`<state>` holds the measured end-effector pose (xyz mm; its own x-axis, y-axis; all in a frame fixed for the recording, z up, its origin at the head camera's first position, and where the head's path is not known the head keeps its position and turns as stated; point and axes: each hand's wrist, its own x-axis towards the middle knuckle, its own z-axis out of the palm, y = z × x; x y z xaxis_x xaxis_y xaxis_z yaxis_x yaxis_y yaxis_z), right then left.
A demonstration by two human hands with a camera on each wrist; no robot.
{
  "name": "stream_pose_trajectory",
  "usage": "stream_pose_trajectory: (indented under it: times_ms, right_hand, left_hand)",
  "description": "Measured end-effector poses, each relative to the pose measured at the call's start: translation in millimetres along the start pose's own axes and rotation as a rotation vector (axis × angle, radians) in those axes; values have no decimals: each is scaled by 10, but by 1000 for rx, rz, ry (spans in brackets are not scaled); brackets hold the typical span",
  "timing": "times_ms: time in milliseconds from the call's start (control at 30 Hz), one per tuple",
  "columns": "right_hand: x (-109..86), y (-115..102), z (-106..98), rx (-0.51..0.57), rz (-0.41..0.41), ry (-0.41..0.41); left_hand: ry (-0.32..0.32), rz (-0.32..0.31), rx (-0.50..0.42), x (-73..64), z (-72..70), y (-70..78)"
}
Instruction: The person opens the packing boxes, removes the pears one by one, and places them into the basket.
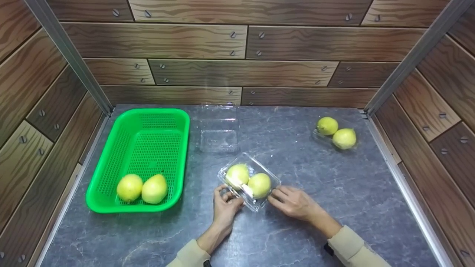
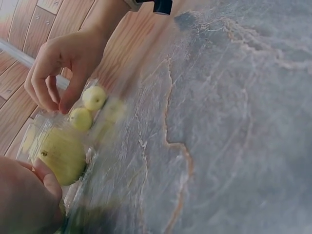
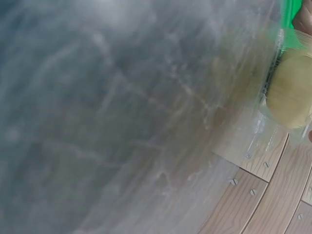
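Left hand [image 1: 226,202] and right hand [image 1: 293,202] pinching the clear box [image 1: 248,185] of two pears, mid-counter [image 1: 315,207] near the green basket [image 1: 148,159]. Best to brace one corner, pop the lid slowly, keep it level.

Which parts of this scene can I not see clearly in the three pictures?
- Head view: the near edge of the closed clear plastic clamshell box with two yellow-green pears is covered by the left hand and right hand, so the latch is hidden.
- Right wrist view: the right hand is out of frame; only one blurred yellow-green pear shows, cut by the right edge.
- Left wrist view: the box wall is smeared by blur, so its outline is unclear.
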<state>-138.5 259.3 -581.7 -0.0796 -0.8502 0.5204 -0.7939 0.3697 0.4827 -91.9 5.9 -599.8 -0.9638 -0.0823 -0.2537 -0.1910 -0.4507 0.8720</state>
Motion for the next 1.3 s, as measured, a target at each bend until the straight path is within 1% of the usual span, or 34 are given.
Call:
stream_pose_trajectory:
  times_ms: [133,233,400,500,700,767,833,900,1033,1100,1167,1300]
  right_hand:
    - [24,-5,46,1,-29,40]
    - [33,-13,71,-7,-35,51]
    - [36,-22,96,-65,-67,55]
    - [49,-28,109,-98,-101,76]
    - [113,-55,150,-107,-151,139]
    - [145,-81,157,-115,-164,155]
    - [177,-118,161,-122,-166,165]
    - [201,-152,163,-122,-149,165]
    - [230,-186,170,-122,-119,148]
    - [239,-186,171,-118,-125,143]
    - [251,-178,173,-113,-146,146]
    - [273,-150,173,-85,-174,165]
  left_hand:
    - [-15,-12,0,13,0,15]
    - [-21,-31,6,24,-9,27]
    - [-35,-51,9,31,-37,53]
    - [-51,-55,8,35,-56,67]
    - [-65,-46,34,46,-74,94]
    - [-67,-53,34,48,-72,105]
    - [-71,-58,31,50,-69,111]
    - [-78,-58,31,53,-71,112]
    - [-82,-54,33,60,-81,113]
    - [-84,-55,36,57,-88,112]
    - [-82,-61,33,54,-91,112]
    - [-85,-64,24,49,-91,117]
